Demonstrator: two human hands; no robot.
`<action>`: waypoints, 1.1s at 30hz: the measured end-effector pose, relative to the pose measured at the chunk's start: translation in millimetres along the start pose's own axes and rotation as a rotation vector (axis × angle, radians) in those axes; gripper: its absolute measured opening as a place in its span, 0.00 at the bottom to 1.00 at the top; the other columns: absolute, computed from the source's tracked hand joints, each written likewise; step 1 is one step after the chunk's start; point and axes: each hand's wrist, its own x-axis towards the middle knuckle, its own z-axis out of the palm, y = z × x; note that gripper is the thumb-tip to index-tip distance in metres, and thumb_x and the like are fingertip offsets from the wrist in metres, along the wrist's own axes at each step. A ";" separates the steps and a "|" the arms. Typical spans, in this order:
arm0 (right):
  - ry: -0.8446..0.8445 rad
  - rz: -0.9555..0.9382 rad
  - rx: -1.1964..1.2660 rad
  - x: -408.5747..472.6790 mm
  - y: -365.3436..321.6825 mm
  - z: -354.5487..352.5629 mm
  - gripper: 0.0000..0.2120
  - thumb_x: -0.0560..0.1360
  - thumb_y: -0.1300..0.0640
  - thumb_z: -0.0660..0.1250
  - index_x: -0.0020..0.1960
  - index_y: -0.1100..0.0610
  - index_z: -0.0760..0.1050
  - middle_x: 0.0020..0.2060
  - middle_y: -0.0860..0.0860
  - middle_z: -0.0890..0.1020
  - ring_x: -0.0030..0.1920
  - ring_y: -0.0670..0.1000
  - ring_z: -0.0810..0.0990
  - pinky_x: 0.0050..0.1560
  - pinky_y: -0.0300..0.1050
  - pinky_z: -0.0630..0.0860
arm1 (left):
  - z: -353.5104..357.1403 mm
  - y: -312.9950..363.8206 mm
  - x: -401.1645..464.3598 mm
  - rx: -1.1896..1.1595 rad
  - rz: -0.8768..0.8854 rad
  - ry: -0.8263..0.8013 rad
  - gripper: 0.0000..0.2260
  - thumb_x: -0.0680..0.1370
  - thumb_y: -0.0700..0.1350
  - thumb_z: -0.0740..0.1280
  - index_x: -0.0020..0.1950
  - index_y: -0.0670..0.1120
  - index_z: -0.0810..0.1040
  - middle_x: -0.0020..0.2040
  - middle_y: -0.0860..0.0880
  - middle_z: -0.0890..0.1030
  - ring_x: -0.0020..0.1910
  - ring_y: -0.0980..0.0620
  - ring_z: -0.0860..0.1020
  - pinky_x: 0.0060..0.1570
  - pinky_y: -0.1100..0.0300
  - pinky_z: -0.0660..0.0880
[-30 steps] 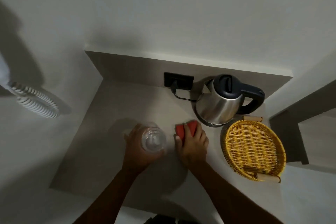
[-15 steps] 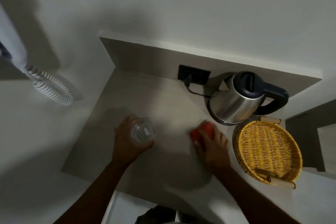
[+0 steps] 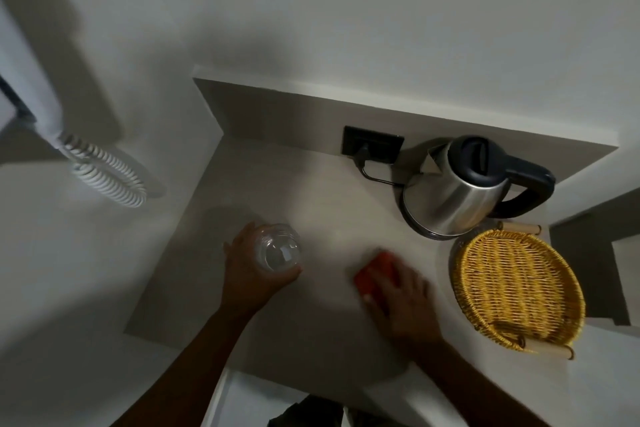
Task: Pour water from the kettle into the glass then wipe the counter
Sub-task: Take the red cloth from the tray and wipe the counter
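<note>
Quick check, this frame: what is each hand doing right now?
Left hand: closed around the clear drinking glass on the counter.
Right hand: pressing the red sponge flat on the counter, motion-blurred.

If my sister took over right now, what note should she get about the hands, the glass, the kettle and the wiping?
Left hand: wrapped around the glass, which is on the counter.
Right hand: pressing the red cloth flat on the counter, blurred, so mid-wipe.
Kettle: upright at the back, plugged in, beside the yellow basket.
Done: kettle put down; water level in the glass is unclear.
Left: finish wiping, then let go.
</note>
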 end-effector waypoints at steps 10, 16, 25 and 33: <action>-0.001 0.000 0.060 40.1 -66.8 0.5 0.26 0.73 0.32 0.58 0.69 0.40 0.67 0.68 0.58 0.69 0.60 0.61 0.69 0.57 0.57 0.68 | 18.2 22.6 -6.4 -0.077 0.061 -0.019 0.32 0.57 0.60 0.80 0.58 0.72 0.73 0.59 0.76 0.75 0.59 0.78 0.73 0.67 0.76 0.64; -0.034 0.155 0.141 -3.5 -37.0 -14.9 0.23 0.76 0.42 0.64 0.70 0.42 0.67 0.71 0.56 0.67 0.66 0.60 0.68 0.64 0.56 0.70 | 52.4 43.4 13.6 -0.163 0.062 -0.139 0.34 0.56 0.56 0.85 0.59 0.57 0.79 0.57 0.60 0.84 0.60 0.60 0.82 0.69 0.41 0.73; 0.464 0.587 0.305 -4.8 31.3 -81.9 0.25 0.72 0.52 0.71 0.68 0.49 0.70 0.67 0.56 0.67 0.65 0.59 0.68 0.63 0.54 0.71 | 111.2 92.9 19.8 -0.284 0.201 -0.278 0.32 0.55 0.50 0.86 0.56 0.60 0.81 0.55 0.56 0.85 0.55 0.53 0.84 0.60 0.45 0.82; 0.260 0.839 0.233 25.5 81.3 -84.5 0.26 0.74 0.46 0.69 0.70 0.49 0.67 0.70 0.59 0.66 0.67 0.62 0.65 0.65 0.62 0.68 | 126.7 90.0 20.0 -0.293 0.158 -0.296 0.34 0.55 0.50 0.88 0.58 0.57 0.81 0.56 0.54 0.86 0.55 0.51 0.85 0.58 0.43 0.82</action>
